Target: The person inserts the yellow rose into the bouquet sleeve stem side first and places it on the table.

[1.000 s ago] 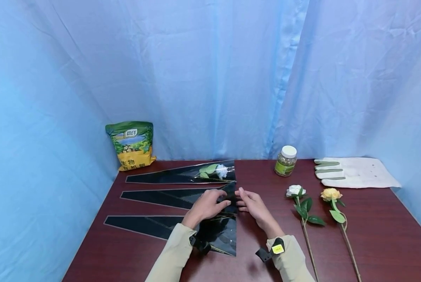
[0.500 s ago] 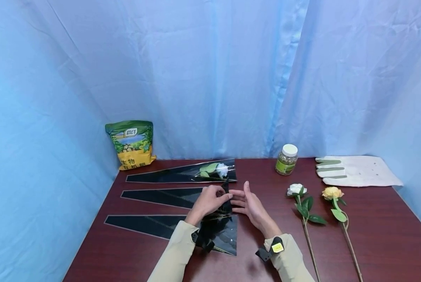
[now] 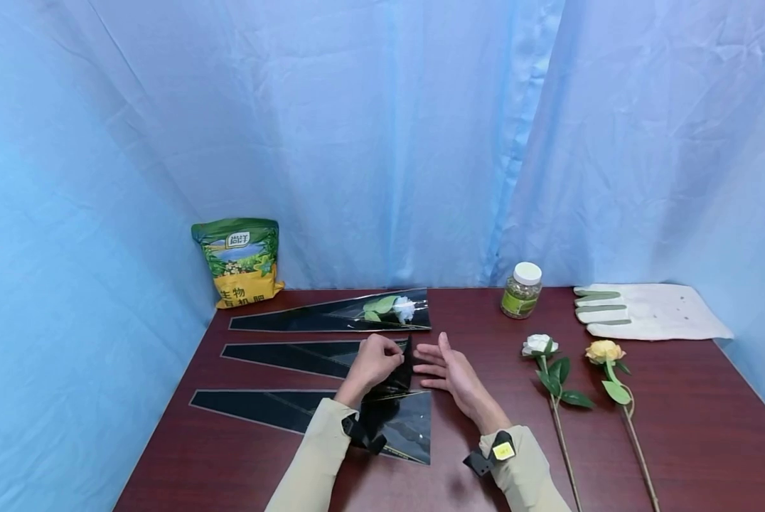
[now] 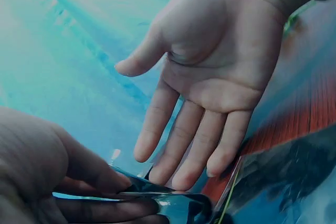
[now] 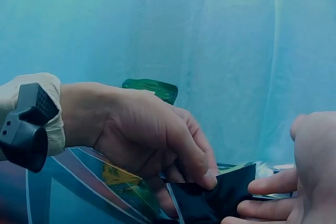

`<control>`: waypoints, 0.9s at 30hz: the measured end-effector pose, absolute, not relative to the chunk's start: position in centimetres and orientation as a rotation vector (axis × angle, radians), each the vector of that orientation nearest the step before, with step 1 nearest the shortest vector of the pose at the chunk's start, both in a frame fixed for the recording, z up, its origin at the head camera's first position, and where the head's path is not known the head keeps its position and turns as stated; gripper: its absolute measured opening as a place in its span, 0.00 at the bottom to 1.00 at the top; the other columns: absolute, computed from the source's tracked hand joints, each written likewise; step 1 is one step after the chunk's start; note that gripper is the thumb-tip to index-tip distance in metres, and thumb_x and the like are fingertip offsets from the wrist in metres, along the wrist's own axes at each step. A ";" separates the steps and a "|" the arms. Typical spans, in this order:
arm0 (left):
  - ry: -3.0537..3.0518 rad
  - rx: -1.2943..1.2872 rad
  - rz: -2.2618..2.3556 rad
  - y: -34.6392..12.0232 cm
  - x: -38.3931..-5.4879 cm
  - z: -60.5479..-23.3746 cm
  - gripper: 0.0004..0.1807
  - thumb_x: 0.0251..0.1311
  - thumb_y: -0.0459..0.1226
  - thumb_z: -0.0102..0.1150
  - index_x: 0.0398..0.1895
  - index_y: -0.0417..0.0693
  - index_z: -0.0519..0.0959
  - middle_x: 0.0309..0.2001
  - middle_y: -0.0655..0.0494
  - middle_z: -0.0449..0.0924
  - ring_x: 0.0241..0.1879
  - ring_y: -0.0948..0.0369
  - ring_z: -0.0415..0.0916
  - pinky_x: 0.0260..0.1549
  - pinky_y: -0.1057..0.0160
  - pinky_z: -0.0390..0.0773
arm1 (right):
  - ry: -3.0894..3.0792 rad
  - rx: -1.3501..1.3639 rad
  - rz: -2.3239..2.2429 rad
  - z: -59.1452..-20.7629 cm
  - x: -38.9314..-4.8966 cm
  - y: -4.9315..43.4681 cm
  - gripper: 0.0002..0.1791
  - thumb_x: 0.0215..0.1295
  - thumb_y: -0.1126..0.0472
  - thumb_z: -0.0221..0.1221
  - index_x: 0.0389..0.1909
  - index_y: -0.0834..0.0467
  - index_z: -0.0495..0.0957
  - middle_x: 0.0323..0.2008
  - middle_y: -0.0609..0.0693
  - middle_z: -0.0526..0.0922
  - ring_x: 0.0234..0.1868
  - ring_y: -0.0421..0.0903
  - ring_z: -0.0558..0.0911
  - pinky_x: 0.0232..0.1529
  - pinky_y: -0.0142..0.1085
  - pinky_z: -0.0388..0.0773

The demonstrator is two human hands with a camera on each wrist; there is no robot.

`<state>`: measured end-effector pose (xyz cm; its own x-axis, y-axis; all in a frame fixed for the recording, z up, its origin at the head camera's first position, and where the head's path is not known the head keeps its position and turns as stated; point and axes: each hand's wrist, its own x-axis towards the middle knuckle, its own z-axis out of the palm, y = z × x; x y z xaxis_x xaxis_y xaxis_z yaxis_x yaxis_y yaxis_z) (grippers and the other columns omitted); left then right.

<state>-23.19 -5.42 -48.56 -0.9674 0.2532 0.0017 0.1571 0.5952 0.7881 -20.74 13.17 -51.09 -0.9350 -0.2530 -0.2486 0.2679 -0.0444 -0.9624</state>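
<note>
in the head view, the middle sleeve lies on the desk between a front sleeve and a rear sleeve. its long axis runs left to right, narrow end off to the left, wide end between the hands. the left hand is nearer: its thumb and fingers pinch the upturned wide end. the right hand is just to the right of that end, fingers straight and spread, its grip wide and holding nothing. a white rose and a yellow rose lie farther right

in the left wrist view, the left grip is pinched together on the dark edge and the right palm faces the camera; whether its fingertips touch the sleeve is hard to tell in this dim view

in the right wrist view, the left thumb rests on the black wide end, and the right hand's straight fingers point toward it from the right
</note>
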 end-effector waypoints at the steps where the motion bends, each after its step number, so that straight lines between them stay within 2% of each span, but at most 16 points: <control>1: 2.678 0.314 1.367 -5.4 -23.2 -48.7 0.07 0.60 0.29 0.62 0.31 0.36 0.88 0.31 0.45 0.87 0.23 0.65 0.73 0.26 0.68 0.74 | 1.900 0.025 -2.043 -51.1 -20.7 13.1 0.47 0.75 0.30 0.30 0.71 0.67 0.65 0.69 0.68 0.70 0.63 0.61 0.79 0.55 0.46 0.83; 7: 2.403 0.122 1.696 -5.5 -23.5 -49.7 0.06 0.58 0.27 0.62 0.33 0.29 0.87 0.31 0.41 0.85 0.20 0.66 0.77 0.24 0.63 0.85 | 1.950 0.081 -2.051 -51.2 -20.7 12.8 0.38 0.78 0.38 0.39 0.69 0.67 0.68 0.67 0.67 0.73 0.60 0.59 0.81 0.54 0.46 0.84; 13: 2.273 0.069 1.820 -5.6 -23.8 -50.4 0.08 0.57 0.29 0.66 0.34 0.29 0.87 0.29 0.37 0.86 0.20 0.64 0.81 0.28 0.54 0.87 | 1.992 0.112 -2.031 -50.9 -20.7 12.5 0.28 0.80 0.51 0.46 0.68 0.69 0.67 0.66 0.69 0.74 0.60 0.58 0.82 0.54 0.45 0.84; 18: 2.252 0.033 1.847 -5.6 -24.0 -50.9 0.08 0.52 0.30 0.70 0.30 0.28 0.87 0.20 0.47 0.85 0.17 0.65 0.78 0.25 0.59 0.86 | 2.101 0.124 -1.967 -50.8 -21.0 12.3 0.24 0.76 0.57 0.51 0.65 0.68 0.71 0.59 0.68 0.79 0.53 0.54 0.85 0.47 0.42 0.86; 21: 2.254 0.034 1.850 -5.6 -24.0 -51.1 0.08 0.51 0.30 0.71 0.27 0.29 0.87 0.18 0.53 0.84 0.16 0.65 0.78 0.23 0.62 0.85 | 2.189 0.140 -1.898 -50.7 -21.6 12.1 0.21 0.75 0.57 0.54 0.61 0.65 0.75 0.54 0.65 0.83 0.45 0.50 0.86 0.40 0.40 0.86; 27: 2.248 0.035 1.854 -5.5 -24.0 -51.3 0.07 0.50 0.30 0.71 0.25 0.30 0.87 0.15 0.57 0.82 0.15 0.64 0.78 0.23 0.62 0.84 | 2.325 0.189 -1.765 -50.7 -22.9 11.6 0.20 0.71 0.53 0.59 0.57 0.60 0.78 0.47 0.60 0.87 0.35 0.46 0.86 0.28 0.37 0.83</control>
<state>-24.03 -5.49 -51.33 -0.9740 0.1616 -0.1586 -0.1250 0.2006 0.9717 -22.94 11.62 -50.71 -0.9684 -0.0277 -0.2477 0.2311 0.2723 -0.9340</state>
